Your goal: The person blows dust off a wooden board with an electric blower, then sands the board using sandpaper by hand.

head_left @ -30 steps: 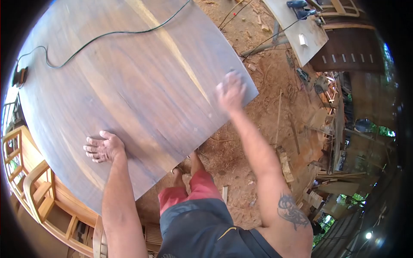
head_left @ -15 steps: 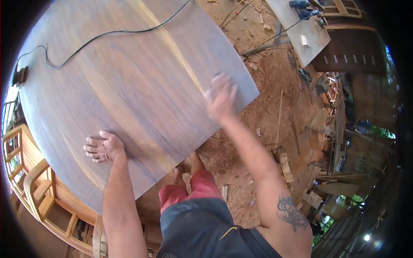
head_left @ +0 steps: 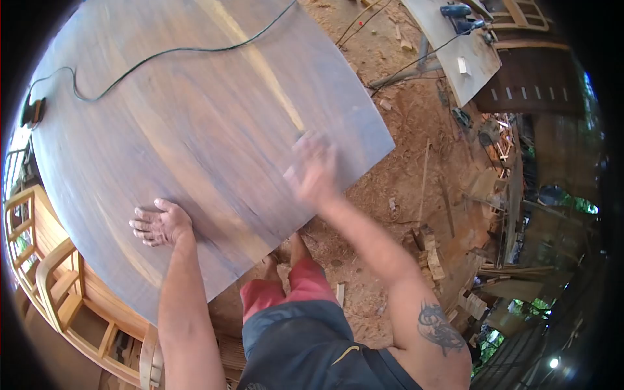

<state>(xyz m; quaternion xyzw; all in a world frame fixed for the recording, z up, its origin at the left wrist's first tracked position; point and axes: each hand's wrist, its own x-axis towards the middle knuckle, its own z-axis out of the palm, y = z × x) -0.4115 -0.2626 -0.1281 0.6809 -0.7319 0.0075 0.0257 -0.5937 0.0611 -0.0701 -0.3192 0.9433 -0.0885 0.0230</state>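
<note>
Tabletop [head_left: 201,123] of brown, streaked wood spreads beneath both of the person's hands, reaching far ahead of them and out past the left one. The left grip [head_left: 162,223] is released: it lies spread on the wood, palm down, fingers parted and grasping nothing, with the near edge of the tabletop behind it. The right grip [head_left: 314,170] is bent over the wood ahead and to the right of the left grip, and it is blurred; I cannot tell whether it grasps something or is bare. A small dark patch shows at its fingertips, too smeared to name. A pale yellow streak [head_left: 273,81] in the grain runs down to just ahead of the right grip, and a corner of the tabletop juts out to its right.

Well ahead of the left grip, a dark cord [head_left: 169,51] curves across the wood. It leads to a dark tool [head_left: 32,112] at the far left edge, ahead and to the left of that grip. Left of and behind the left grip, beyond the tabletop's edge, stands a light wooden frame [head_left: 58,283] with curved arms and slats. Well ahead and to the right of the right grip is a pale board [head_left: 448,55] bearing a blue power tool [head_left: 456,12] and a small white block [head_left: 463,65]. Between that board and the right grip lies reddish-brown ground [head_left: 396,140].
</note>
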